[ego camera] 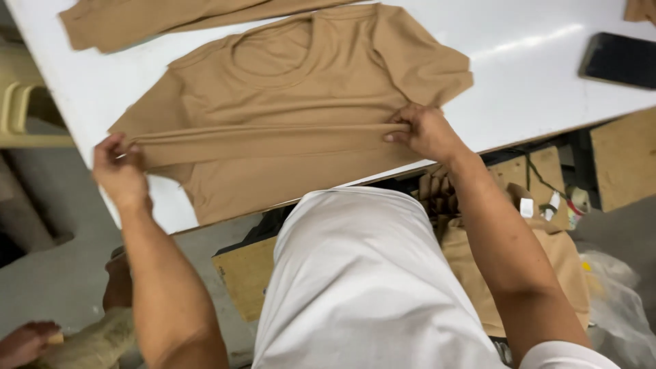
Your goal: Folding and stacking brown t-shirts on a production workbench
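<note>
The left hand (119,171) had its grip pinched tight on one end of a fold in the tan shirt (294,102), thumb on top and fingers curled under the cloth at the worktop's near left edge. The right hand (425,131) was closed on the other end of that same fold, fingertips pressing the doubled fabric down near the shirt's right side. Between the two hands the fold ran as a long, narrow, taut ridge straight across the garment.

The shirt lay flat on the white worktop (533,61), collar end pointing away from the person, its round neckline showing near the far edge. It was a plain camel-tan knit, smooth and unprinted, with short sleeves spread out to both sides. Its lower part, nearer the person than the ridge, reached to the worktop's near edge.

Beyond it, at the far left corner, lay another tan garment (137,20) of the same colour, just apart from the shirt. A dark phone (620,60) rested face up toward the right end of the worktop, well apart from the shirt.

The person wore a white top (362,287). Below the worktop stood brown cardboard pieces (246,273) and more tan cloth (540,260) heaped to the right.
</note>
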